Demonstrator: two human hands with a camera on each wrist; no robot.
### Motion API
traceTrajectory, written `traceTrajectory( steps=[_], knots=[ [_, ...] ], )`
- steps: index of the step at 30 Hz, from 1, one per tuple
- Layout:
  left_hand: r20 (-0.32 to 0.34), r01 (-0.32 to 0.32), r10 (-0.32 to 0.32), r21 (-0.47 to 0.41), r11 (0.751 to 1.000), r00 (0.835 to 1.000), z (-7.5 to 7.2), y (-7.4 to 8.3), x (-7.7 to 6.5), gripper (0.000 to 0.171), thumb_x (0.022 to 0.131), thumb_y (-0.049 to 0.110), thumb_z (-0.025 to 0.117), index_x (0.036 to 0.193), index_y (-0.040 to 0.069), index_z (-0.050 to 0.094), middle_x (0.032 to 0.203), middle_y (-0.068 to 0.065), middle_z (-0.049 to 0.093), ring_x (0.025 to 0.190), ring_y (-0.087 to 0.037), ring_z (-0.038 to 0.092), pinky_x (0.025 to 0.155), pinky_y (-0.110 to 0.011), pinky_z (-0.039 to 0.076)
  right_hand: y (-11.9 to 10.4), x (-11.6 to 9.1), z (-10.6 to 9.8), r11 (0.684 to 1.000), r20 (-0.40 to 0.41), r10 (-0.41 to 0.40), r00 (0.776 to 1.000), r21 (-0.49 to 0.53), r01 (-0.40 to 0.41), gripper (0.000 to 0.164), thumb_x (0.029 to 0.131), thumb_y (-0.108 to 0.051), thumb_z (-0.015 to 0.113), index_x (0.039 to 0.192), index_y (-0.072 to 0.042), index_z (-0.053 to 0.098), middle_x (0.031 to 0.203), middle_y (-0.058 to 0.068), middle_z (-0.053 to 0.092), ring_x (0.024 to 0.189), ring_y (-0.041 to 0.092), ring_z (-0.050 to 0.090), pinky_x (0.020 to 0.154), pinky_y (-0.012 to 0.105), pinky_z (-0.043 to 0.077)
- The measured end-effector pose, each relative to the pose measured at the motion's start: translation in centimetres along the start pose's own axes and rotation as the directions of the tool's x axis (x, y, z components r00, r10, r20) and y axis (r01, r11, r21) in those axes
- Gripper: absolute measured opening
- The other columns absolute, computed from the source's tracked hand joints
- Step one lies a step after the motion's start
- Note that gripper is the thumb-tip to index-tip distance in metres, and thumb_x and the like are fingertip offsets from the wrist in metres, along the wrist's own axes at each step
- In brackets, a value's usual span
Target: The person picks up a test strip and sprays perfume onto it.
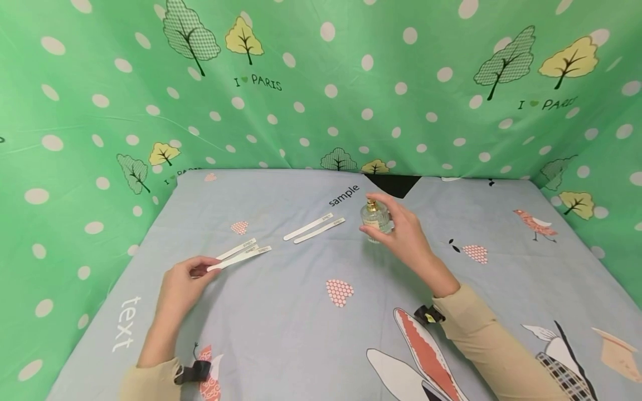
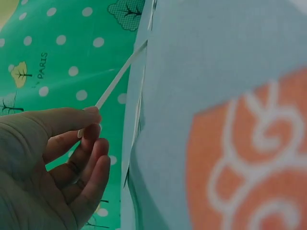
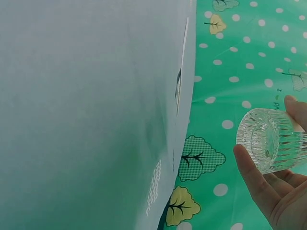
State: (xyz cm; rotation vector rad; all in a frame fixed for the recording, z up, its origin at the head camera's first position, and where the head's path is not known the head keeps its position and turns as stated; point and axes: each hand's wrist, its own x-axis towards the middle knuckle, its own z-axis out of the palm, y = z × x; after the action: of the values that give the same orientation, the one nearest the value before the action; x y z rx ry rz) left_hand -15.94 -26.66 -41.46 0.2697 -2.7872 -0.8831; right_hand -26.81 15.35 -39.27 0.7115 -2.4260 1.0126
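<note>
My left hand [image 1: 180,284] pinches a white perfume test strip [image 1: 246,256] between thumb and finger near one end; its printed end points right. In the left wrist view this strip [image 2: 120,74] slants up from the fingertips. Two more strips [image 1: 228,252] lie just behind it, partly covered by the hand and the held strip. My right hand [image 1: 408,234] grips a clear glass perfume bottle [image 1: 376,217] with a gold spray neck, one fingertip up at its top. Ribbed glass and the round base of the bottle [image 3: 259,139] show in the right wrist view.
Between the hands, two further white strips [image 1: 308,226] lie side by side on the bed-like surface covered with a grey-blue printed cloth [image 1: 281,334]. A green dotted curtain [image 1: 311,122] rises behind and on both sides. Each wrist wears a small black camera mount [image 1: 194,372].
</note>
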Motion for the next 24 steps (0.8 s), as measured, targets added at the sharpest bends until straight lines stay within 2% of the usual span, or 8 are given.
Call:
traceTrajectory(
  steps=[2,8,15,24],
  knots=[
    [0.013,0.003,-0.004,0.007,1.0,1.0,-0.2,-0.1,-0.1,0.021,0.086,0.019,0.078,0.103,0.009,0.077,0.093,-0.015,0.076,0.082,-0.018,0.07,0.064,-0.02,0.045,0.0,0.0,0.0,1.0,0.001,0.003,1.0,0.001,-0.003,0.068,0.08,-0.024,0.085,0.139,-0.021,0.051,0.133,0.009,0.063,0.09,0.027,0.066,0.073,0.04,0.057],
    [0.055,0.013,-0.015,0.028,1.0,0.998,-0.7,-0.7,-0.3,0.021,0.087,0.021,0.076,0.104,0.011,0.077,0.094,-0.013,0.076,0.081,-0.015,0.068,0.065,-0.024,0.045,0.0,0.0,0.1,1.0,0.002,0.005,1.0,0.013,-0.006,0.068,0.08,-0.023,0.085,0.139,-0.021,0.052,0.134,0.009,0.063,0.093,0.027,0.067,0.074,0.04,0.057],
    [0.109,0.036,-0.041,0.048,0.998,0.993,-1.1,-1.4,-0.7,0.024,0.088,0.022,0.075,0.108,0.009,0.075,0.096,-0.013,0.075,0.086,-0.023,0.071,0.068,-0.028,0.046,0.0,0.0,0.1,1.0,0.003,0.008,1.0,0.015,-0.008,0.067,0.08,-0.023,0.085,0.138,-0.02,0.052,0.135,0.008,0.062,0.094,0.027,0.067,0.075,0.04,0.058],
    [0.122,0.041,-0.051,0.078,0.996,0.991,-1.6,-2.6,-0.9,0.029,0.089,0.027,0.073,0.11,0.008,0.073,0.098,-0.012,0.076,0.092,-0.03,0.073,0.069,-0.027,0.046,0.1,0.0,0.1,1.0,0.005,0.01,1.0,0.018,-0.01,0.067,0.08,-0.023,0.085,0.138,-0.02,0.052,0.135,0.009,0.062,0.093,0.027,0.066,0.074,0.04,0.057]
  ],
)
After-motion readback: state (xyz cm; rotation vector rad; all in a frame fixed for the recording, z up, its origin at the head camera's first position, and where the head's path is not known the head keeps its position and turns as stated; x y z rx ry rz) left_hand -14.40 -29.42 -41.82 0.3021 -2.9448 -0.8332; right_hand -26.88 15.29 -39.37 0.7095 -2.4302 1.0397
